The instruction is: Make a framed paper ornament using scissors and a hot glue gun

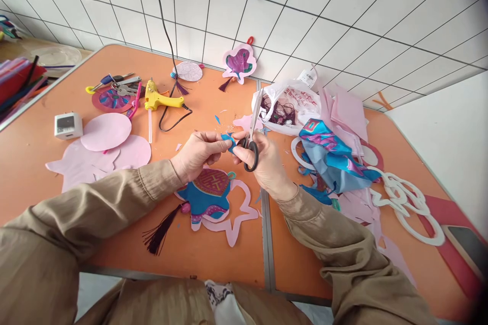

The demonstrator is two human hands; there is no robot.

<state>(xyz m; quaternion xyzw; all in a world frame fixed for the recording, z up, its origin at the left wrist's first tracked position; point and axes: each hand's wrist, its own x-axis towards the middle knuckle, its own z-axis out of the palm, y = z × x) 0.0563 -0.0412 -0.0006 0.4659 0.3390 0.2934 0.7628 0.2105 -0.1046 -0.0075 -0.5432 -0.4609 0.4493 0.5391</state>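
A small blue fabric piece (229, 142) is pinched between the fingers of my left hand (200, 155), and fingers of my right hand (267, 165) touch its other side. My right hand also holds black-handled scissors (250, 152), their blades pointing up and away from me. Just below my hands lies a blue animal-shaped ornament (208, 198) with a patterned back and a dark tassel (162, 228). A pink cut-out frame (244, 213) sticks out from under its right side. Blue and pink scraps (217, 119) are scattered beyond my hands.
A yellow glue gun (163, 100), keys (127, 86), a white box (68, 126) and pink ovals (105, 132) are at left. To the right are a plastic bag (293, 94), blue fabric (324, 157), white cut-outs (415, 213) and a phone (467, 246). A finished-looking ornament (239, 61) leans by the wall.
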